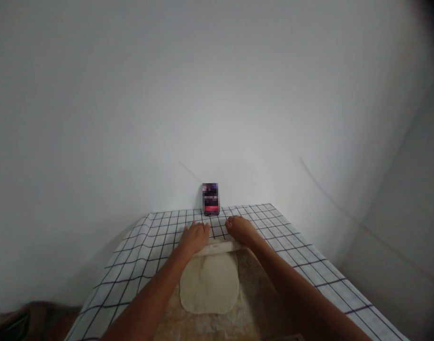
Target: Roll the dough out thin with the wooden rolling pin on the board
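Evidently the left hand lies with its fingers stretched forward over the left end of the rolling pin, not wrapped round it. The right hand, apart from the left, has its fingers curled beyond the pin's right end; whether it grips or only presses with the heel, I cannot tell.

Between the wrists, the pin crosses the far edge of the dough, a flat, rounded sheet spreading toward the near side. For an even roll, I would judge that both palms should bear down equally, with the pressure eased at this edge so that it does not thin out. Quarter turns between strokes should help keep the sheet round.

Under the dough is a brown board, dusted whitish, probably enough flour to limit sticking. Both forearms slant over it, the right one hiding much of its right side. Around it spreads a checked cloth. On the far side, a phone stands upright by the wall, just beyond the fingertips, so a long forward push could knock it. A dark, blurred object sits at the near left, well clear of the work.
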Available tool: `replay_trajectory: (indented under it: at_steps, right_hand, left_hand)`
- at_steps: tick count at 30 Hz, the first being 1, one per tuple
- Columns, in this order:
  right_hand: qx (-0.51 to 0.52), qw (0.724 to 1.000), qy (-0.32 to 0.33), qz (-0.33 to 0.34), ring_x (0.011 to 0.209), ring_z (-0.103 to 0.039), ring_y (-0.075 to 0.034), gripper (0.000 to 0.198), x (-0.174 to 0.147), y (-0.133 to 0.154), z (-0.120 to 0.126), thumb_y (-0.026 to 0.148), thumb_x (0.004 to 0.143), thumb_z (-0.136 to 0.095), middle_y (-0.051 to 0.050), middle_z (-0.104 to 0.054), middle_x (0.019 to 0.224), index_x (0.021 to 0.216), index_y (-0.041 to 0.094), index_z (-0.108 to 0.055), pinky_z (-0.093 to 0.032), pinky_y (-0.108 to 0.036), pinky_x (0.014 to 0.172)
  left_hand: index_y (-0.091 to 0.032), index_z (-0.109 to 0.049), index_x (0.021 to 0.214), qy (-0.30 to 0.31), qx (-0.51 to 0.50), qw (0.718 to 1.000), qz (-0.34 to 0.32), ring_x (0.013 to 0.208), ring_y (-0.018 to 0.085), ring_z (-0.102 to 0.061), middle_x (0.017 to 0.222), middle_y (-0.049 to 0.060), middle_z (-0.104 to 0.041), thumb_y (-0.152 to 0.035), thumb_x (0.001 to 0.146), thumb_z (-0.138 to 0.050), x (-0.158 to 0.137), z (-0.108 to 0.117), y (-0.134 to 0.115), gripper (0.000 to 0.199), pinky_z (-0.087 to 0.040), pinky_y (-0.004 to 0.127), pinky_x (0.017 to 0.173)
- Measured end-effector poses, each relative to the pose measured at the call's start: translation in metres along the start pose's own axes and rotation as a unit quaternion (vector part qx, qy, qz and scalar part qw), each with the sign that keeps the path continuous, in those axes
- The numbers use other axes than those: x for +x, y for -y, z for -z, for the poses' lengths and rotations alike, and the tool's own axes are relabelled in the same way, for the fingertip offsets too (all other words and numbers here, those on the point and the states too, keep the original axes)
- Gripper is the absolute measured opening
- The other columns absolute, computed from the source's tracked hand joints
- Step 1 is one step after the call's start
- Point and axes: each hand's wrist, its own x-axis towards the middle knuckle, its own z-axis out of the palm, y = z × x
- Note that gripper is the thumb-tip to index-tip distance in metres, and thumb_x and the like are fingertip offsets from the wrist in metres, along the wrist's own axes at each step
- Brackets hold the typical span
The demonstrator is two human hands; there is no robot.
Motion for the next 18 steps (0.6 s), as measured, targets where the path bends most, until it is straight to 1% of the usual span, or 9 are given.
replay_trajectory:
  at_steps: [4, 7, 9, 11, 14, 18]
  right_hand:
    - [0.002, 1.000, 0.021, 0.008, 0.104, -0.069, -0.025, 0.039, 0.006, -0.004, -0.007, 0.030, 0.098, -0.037, -0.016, -0.074, 0.112, 0.103, 0.014, -0.072, -0.047, -0.032, 0.084]
    - [0.000, 1.000, 0.027, 0.009, 0.106, -0.068, -0.025, 0.036, 0.003, -0.005, -0.008, 0.029, 0.097, -0.040, -0.016, -0.073, 0.114, 0.106, 0.014, -0.071, -0.048, -0.032, 0.084]
    - [-0.003, 1.000, 0.028, 0.006, 0.107, -0.068, -0.026, 0.036, -0.001, -0.005, -0.007, 0.030, 0.097, -0.039, -0.015, -0.073, 0.115, 0.106, 0.015, -0.070, -0.048, -0.033, 0.085]
    - [-0.005, 1.000, 0.029, 0.003, 0.107, -0.068, -0.026, 0.036, -0.005, -0.004, -0.006, 0.032, 0.098, -0.038, -0.015, -0.072, 0.115, 0.107, 0.016, -0.070, -0.048, -0.035, 0.086]
    - [-0.007, 0.999, 0.034, 0.000, 0.108, -0.067, -0.027, 0.037, -0.011, -0.003, -0.003, 0.034, 0.099, -0.037, -0.014, -0.072, 0.117, 0.108, 0.017, -0.069, -0.048, -0.036, 0.086]
    - [-0.010, 0.999, 0.044, 0.002, 0.110, -0.066, -0.027, 0.038, -0.015, 0.001, 0.003, 0.034, 0.100, -0.035, -0.015, -0.070, 0.119, 0.112, 0.018, -0.067, -0.048, -0.038, 0.088]
  left_hand:
    - [-0.016, -0.061, 0.128, -0.007, -0.005, 1.000, 0.013, 0.135, 0.034, -0.051, 0.130, 0.018, -0.066, -0.029, 0.106, -0.025, 0.000, -0.002, -0.001, 0.044, -0.044, 0.059, 0.107]
    - [-0.016, -0.061, 0.128, -0.010, -0.008, 0.999, 0.029, 0.136, 0.036, -0.050, 0.136, 0.018, -0.063, -0.032, 0.106, -0.024, -0.008, 0.000, -0.005, 0.046, -0.042, 0.063, 0.107]
    - [-0.017, -0.061, 0.129, -0.007, -0.011, 0.999, 0.034, 0.136, 0.036, -0.049, 0.139, 0.017, -0.062, -0.032, 0.106, -0.025, -0.014, 0.002, -0.010, 0.045, -0.041, 0.064, 0.107]
    - [-0.019, -0.060, 0.132, -0.001, -0.015, 0.999, 0.038, 0.139, 0.036, -0.046, 0.144, 0.015, -0.059, -0.032, 0.105, -0.026, -0.020, 0.004, -0.014, 0.045, -0.038, 0.064, 0.109]
    - [-0.019, -0.057, 0.137, 0.006, -0.023, 0.998, 0.056, 0.144, 0.036, -0.041, 0.150, 0.015, -0.053, -0.034, 0.105, -0.025, -0.028, 0.007, -0.018, 0.047, -0.034, 0.064, 0.113]
    - [-0.018, -0.056, 0.139, 0.023, -0.037, 0.996, 0.078, 0.144, 0.036, -0.042, 0.154, 0.015, -0.050, -0.038, 0.104, -0.022, -0.037, 0.011, -0.022, 0.052, -0.034, 0.064, 0.113]
